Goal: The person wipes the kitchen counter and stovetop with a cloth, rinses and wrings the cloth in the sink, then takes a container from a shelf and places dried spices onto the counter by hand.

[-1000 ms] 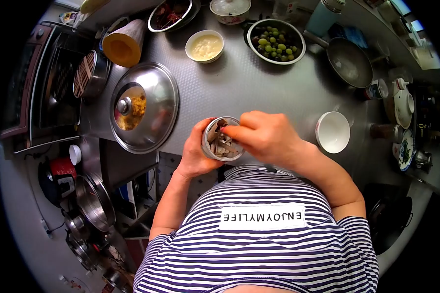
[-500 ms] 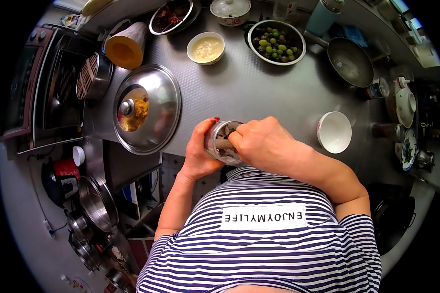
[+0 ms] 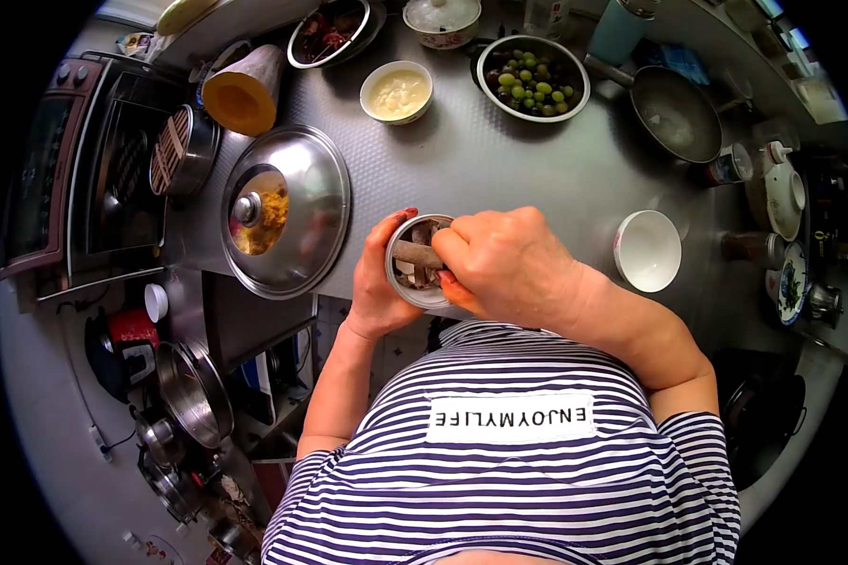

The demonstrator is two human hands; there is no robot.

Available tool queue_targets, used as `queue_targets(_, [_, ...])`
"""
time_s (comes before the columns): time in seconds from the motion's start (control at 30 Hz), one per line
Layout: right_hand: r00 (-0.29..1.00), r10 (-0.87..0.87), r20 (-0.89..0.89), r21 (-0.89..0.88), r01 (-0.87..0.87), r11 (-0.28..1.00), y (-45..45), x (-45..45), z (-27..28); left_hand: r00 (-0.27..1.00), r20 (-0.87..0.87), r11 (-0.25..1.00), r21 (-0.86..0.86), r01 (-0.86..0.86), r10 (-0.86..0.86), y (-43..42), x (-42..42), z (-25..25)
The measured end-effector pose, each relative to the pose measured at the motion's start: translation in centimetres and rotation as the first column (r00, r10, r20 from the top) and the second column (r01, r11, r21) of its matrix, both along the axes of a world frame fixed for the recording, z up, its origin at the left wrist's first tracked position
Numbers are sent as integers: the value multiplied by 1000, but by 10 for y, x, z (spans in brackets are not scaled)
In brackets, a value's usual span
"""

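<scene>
My left hand is wrapped round the side of a round jar, its mouth tilted up toward me. Inside the jar lie dry brown and pale pieces, too small to name. A thick greyish-brown stick lies across the mouth, one end pinched in the closed fingers of my right hand. That hand covers the right part of the rim and hides the stick's other end. To its right stands a white bowl on the steel counter.
Left of the jar is a steel lid with a glass window over orange food. Farther back stand a bowl of pale food, a bowl of grapes and a cut gourd. A frying pan is at the back right.
The jar has tipped so more of its mouth faces me, and it has shifted slightly left. The right hand has moved slightly up and left, and more of the stick shows.
</scene>
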State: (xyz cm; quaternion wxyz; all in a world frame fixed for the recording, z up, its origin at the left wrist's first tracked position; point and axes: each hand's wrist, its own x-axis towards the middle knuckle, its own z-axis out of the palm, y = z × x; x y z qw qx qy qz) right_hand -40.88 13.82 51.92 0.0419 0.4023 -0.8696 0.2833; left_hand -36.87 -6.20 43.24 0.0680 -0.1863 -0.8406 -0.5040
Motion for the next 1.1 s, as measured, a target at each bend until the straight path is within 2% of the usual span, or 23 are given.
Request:
queue_targets(0.1, [998,36,-57,23,-34,999,-1,-2,-1,999,-17,997,-64,31,-33,1,-3,7])
queue_targets(0.13, [999,51,0,29,-51,998,0,-3,1,999,-17,997,-63,32,-33,1,-3,10])
queue_targets(0.17, [996,66,57,35,-68,997,1,-4,2,998,-45,990,-136,29,-35,2,-3,13])
queue_targets(0.2, [996,67,57,35,-69,997,3,-5,4,997,-72,978,-207,23,-39,3,-2,14])
queue_targets(0.23, [995,55,88,5,-56,998,6,-6,5,997,-73,978,-207,23,-39,2,-1,12])
queue_targets(0.3, [992,46,120,-24,-43,999,16,-9,4,1000,5,995,-95,-19,19,-1,2,3])
queue_targets(0.37, [975,52,214,-160,-18,987,30,-11,-1,998,33,998,-38,-45,47,-5,5,-9])
queue_targets(0.4, [975,57,214,-160,-22,987,37,-10,-2,996,61,997,16,-70,69,-7,6,-11])
queue_targets(0.5, [822,-68,566,-177,202,963,61,-6,-14,992,48,993,-33,-111,113,-11,9,-10])
queue_targets(0.53, [821,-67,567,-176,201,964,65,-4,-23,990,61,991,-43,-127,129,-12,10,-11])
queue_targets(0.6, [706,-277,652,-47,402,914,71,0,-39,989,44,988,-70,-135,138,-12,10,-10])
queue_targets(0.63, [679,-343,649,39,421,906,73,1,-44,989,27,985,-97,-143,146,-11,10,-10])
queue_targets(0.67, [678,-346,649,40,423,905,74,1,-54,989,28,985,-95,-141,144,-11,10,-12])
queue_targets(0.73, [637,-478,605,121,520,845,75,1,-81,987,52,986,-73,-151,155,-9,8,-18])
queue_targets(0.8, [631,-520,576,115,567,816,76,-3,-105,981,50,982,-60,-182,185,-7,3,-28])
queue_targets(0.9, [659,-562,500,80,611,787,76,-8,-129,925,-109,898,-223,-380,364,-4,-10,-39])
queue_targets(1.0, [705,-570,422,74,599,797,76,-9,-141,858,-21,852,-109,-512,513,1,-24,-54])
queue_targets(1.03, [717,-574,396,97,588,803,77,-10,-143,856,-21,850,-106,-516,516,-2,-26,-64])
queue_targets(1.1, [743,-564,360,78,579,812,77,-7,-143,846,78,848,11,-530,528,-6,-29,-77])
